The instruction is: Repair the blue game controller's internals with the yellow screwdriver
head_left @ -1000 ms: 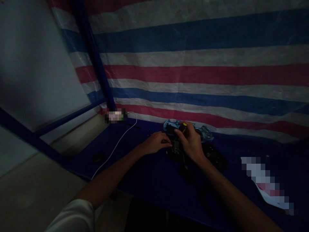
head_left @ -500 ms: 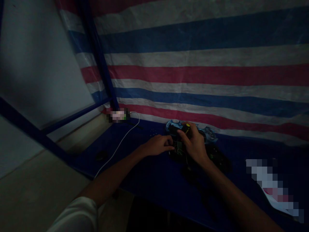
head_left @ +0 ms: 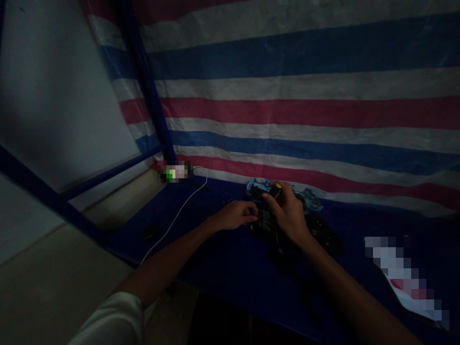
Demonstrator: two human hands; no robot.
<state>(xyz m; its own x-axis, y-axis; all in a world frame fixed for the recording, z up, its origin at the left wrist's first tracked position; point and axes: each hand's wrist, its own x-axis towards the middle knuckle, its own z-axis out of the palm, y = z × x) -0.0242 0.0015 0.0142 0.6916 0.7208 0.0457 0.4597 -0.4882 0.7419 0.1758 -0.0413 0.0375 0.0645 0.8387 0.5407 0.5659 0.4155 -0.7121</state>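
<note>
The scene is very dim. My right hand (head_left: 287, 213) is closed around a yellow-and-black tool handle (head_left: 275, 189), held upright over a small green circuit board (head_left: 266, 218). That board sits in a dark device body (head_left: 319, 235) lying on the blue table (head_left: 223, 268). My left hand (head_left: 235, 215) rests with curled fingers against the left edge of the device, its fingertips at the board. A light blue shell piece (head_left: 309, 199) lies just behind my hands.
A white cable (head_left: 179, 211) runs from the table's back-left corner to its front edge. A small dark round object (head_left: 149, 231) lies near the left edge. A striped tarp (head_left: 287, 110) hangs behind, blue frame posts (head_left: 147, 86) stand at left, and paper (head_left: 406, 292) lies at right.
Both hands stay at the device with almost no movement. The view has shifted slightly since one second ago.
</note>
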